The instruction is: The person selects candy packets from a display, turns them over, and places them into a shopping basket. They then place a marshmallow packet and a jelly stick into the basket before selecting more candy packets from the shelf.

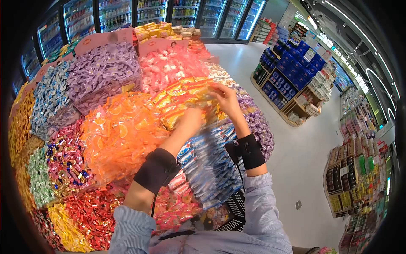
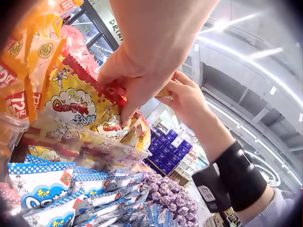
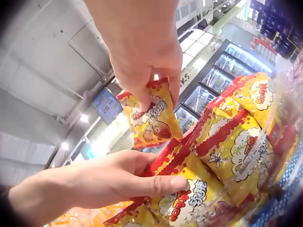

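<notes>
In the right wrist view my right hand point(image 3: 142, 71) pinches a small yellow and red gummy candy packet point(image 3: 154, 118), held up above the bin. My left hand point(image 1: 190, 120) is lower and to the left, at the pile of matching packets point(image 1: 182, 97). Its thumb lies across the front of another yellow gummy candy packet point(image 3: 189, 198), with the other fingers behind the red top edge. In the left wrist view, packets point(image 2: 71, 104) stand upright behind a clear bin wall point(image 2: 94, 135), and the left fingers reach in among them. My right hand point(image 2: 184, 99) shows beyond, its packet mostly hidden.
Orange candy packets point(image 1: 120, 135) fill the bin on the left. Blue and white packets point(image 1: 211, 165) lie nearer me, purple wrapped sweets point(image 1: 260, 131) to the right. Pink packets point(image 1: 169, 67) are behind. A blue product display point(image 1: 296, 63) stands across the floor, drink fridges point(image 1: 114, 17) at the back.
</notes>
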A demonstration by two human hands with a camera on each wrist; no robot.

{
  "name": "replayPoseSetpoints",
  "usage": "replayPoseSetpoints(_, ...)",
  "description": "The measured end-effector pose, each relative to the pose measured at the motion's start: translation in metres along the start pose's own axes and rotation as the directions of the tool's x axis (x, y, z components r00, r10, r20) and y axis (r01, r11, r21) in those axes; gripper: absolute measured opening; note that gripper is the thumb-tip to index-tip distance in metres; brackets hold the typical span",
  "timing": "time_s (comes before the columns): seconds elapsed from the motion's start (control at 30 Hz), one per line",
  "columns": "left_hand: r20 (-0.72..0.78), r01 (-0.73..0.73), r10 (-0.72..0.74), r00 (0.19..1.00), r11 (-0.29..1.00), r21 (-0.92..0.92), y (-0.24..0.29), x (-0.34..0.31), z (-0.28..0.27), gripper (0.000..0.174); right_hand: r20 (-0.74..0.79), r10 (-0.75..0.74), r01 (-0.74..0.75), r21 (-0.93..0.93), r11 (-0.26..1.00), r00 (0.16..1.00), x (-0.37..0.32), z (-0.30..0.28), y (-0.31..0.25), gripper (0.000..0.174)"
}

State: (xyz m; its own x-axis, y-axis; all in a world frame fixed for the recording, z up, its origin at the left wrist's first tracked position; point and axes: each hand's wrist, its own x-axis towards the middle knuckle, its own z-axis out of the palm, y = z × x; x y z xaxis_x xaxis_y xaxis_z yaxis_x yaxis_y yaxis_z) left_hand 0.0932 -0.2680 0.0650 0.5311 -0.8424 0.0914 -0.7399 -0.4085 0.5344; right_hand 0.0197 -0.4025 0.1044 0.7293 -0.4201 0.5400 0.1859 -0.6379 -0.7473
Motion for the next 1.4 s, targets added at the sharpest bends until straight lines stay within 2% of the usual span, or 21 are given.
replayPoseSetpoints(0.03,0.005,-0.024,0.024,1.000,1.000,0.018,-0.001,0.000,0.003,0.037,0.089,-0.013,0.021,-0.091,0.996,0.996,0.005,0.004,0.002,0.023)
replayPoseSetpoints(0.07,0.006,-0.020,0.020,1.000,1.000,-0.010,0.001,0.000,0.003,0.034,0.171,-0.073,0.085,-0.068,0.994,0.983,0.009,0.007,-0.008,0.018)
replayPoseSetpoints(0.17,0.006,0.012,-0.012,1.000,1.000,-0.015,0.002,-0.003,0.000,0.032,0.393,-0.015,0.170,-0.362,0.917,0.919,0.021,0.013,0.001,0.015)
replayPoseSetpoints(0.3,0.032,-0.033,0.034,0.999,0.999,-0.020,0.001,-0.002,-0.004,0.031,0.537,0.121,0.209,-0.514,0.832,0.835,0.030,0.025,0.013,0.021)
replayPoseSetpoints(0.4,0.033,-0.050,0.050,0.998,0.999,-0.014,0.000,-0.001,0.000,0.030,0.602,0.066,0.293,-0.478,0.828,0.796,0.038,0.031,0.020,0.020)
replayPoseSetpoints(0.5,-0.016,-0.084,0.084,0.996,0.996,-0.012,-0.001,-0.004,0.002,0.028,0.671,0.362,0.220,-0.619,0.754,0.647,0.046,0.032,0.010,0.020)
replayPoseSetpoints(0.6,-0.042,-0.112,0.111,0.993,0.994,-0.021,-0.002,-0.007,0.002,0.027,0.697,0.466,0.239,-0.662,0.710,0.545,0.055,0.041,0.014,0.029)
replayPoseSetpoints(0.67,-0.011,-0.128,0.128,0.992,0.991,-0.031,-0.004,-0.007,0.003,0.026,0.734,0.381,0.302,-0.611,0.732,0.563,0.049,0.057,0.023,0.029)
replayPoseSetpoints(0.73,-0.055,-0.136,0.134,0.989,0.990,-0.025,-0.006,-0.008,0.006,0.026,0.764,0.323,0.370,-0.578,0.728,0.559,0.048,0.064,0.031,0.027)
replayPoseSetpoints(0.83,-0.077,-0.147,0.144,0.987,0.989,-0.028,-0.005,-0.013,0.001,0.027,0.762,0.411,0.281,-0.592,0.755,0.501,0.048,0.066,0.062,0.026)
replayPoseSetpoints(0.87,-0.078,-0.155,0.152,0.985,0.987,-0.032,-0.005,-0.012,0.000,0.027,0.770,0.405,0.290,-0.585,0.758,0.492,0.048,0.065,0.060,0.025)
replayPoseSetpoints(0.93,0.016,-0.100,0.100,0.995,0.994,-0.045,-0.005,-0.005,-0.004,0.028,0.786,0.394,0.310,-0.569,0.762,0.476,0.049,0.063,0.056,0.024)
replayPoseSetpoints(0.97,0.064,-0.071,0.074,0.995,0.996,-0.048,-0.006,-0.003,-0.005,0.028,0.808,0.365,0.293,-0.528,0.797,0.462,0.050,0.059,0.050,0.022)
replayPoseSetpoints(1.03,0.058,-0.075,0.076,0.995,0.997,-0.018,-0.009,-0.001,-0.006,0.029,0.846,0.304,0.257,-0.442,0.860,0.439,0.052,0.046,0.032,0.019)
replayPoseSetpoints(1.13,0.097,-0.042,0.043,0.994,0.999,-0.016,-0.018,0.011,0.000,0.030,0.766,0.193,0.186,-0.378,0.907,0.613,0.047,0.024,0.010,0.023)
replayPoseSetpoints(1.2,0.140,-0.008,0.011,0.990,1.000,-0.018,-0.020,0.015,0.002,0.033,0.739,0.192,0.138,-0.360,0.923,0.645,0.048,0.018,0.016,0.025)
replayPoseSetpoints(1.23,0.114,-0.011,0.013,0.993,1.000,-0.018,-0.019,0.016,0.005,0.033,0.724,0.193,0.113,-0.351,0.930,0.662,0.048,0.014,0.020,0.026)
replayPoseSetpoints(1.33,0.076,-0.048,0.046,0.996,0.999,0.018,-0.009,0.008,0.002,0.031,0.711,0.125,0.145,-0.307,0.941,0.692,0.043,0.020,0.041,0.025)
replayPoseSetpoints(1.4,0.082,-0.038,0.036,0.996,0.999,0.028,-0.008,0.005,0.005,0.030,0.705,0.208,0.217,-0.463,0.859,0.678,0.040,0.033,0.037,0.023)
